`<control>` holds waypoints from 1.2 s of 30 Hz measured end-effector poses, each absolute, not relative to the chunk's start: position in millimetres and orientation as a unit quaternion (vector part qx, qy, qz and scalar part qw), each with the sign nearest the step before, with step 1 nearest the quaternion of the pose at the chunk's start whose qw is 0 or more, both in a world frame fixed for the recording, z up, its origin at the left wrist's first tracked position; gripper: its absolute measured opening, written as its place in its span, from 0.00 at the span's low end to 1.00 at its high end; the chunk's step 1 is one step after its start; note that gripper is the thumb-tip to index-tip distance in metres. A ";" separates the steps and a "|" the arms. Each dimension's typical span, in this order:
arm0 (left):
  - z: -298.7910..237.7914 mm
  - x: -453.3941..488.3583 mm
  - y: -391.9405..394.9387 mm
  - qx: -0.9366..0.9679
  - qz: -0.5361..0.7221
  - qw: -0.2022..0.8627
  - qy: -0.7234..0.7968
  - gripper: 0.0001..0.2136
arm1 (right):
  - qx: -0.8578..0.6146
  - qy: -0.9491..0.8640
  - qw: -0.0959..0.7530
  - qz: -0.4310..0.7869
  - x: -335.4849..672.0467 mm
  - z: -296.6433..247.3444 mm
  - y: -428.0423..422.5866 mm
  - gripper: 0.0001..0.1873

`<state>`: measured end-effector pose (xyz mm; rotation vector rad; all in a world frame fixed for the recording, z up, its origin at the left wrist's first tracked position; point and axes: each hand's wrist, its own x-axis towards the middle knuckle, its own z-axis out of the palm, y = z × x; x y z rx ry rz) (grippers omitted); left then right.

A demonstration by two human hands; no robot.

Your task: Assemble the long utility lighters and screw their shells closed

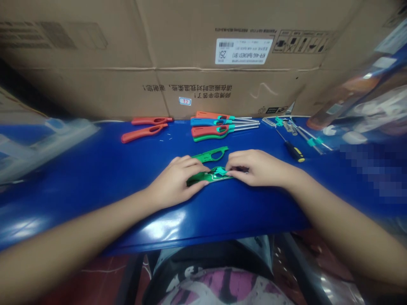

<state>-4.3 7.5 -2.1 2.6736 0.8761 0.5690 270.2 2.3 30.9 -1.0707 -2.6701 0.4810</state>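
My left hand [178,180] is curled over the handle end of a green lighter body [208,176] lying on the blue table [95,169]. My right hand [256,167] pinches its front end, beside a teal trigger part [220,171]. A separate green half shell [210,155] rests just behind my fingers.
At the back lie two red shells [144,132] on the left, three assembled lighters [219,124] in the middle, and a yellow-black screwdriver [294,151] with metal tubes [310,136] on the right. A cardboard box wall [203,63] stands behind. Plastic bags sit at both table ends.
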 end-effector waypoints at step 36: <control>4.6 -4.6 2.3 0.916 0.156 0.195 0.313 0.12 | -0.282 -0.947 0.122 0.097 255.8 20.8 -6.7 0.09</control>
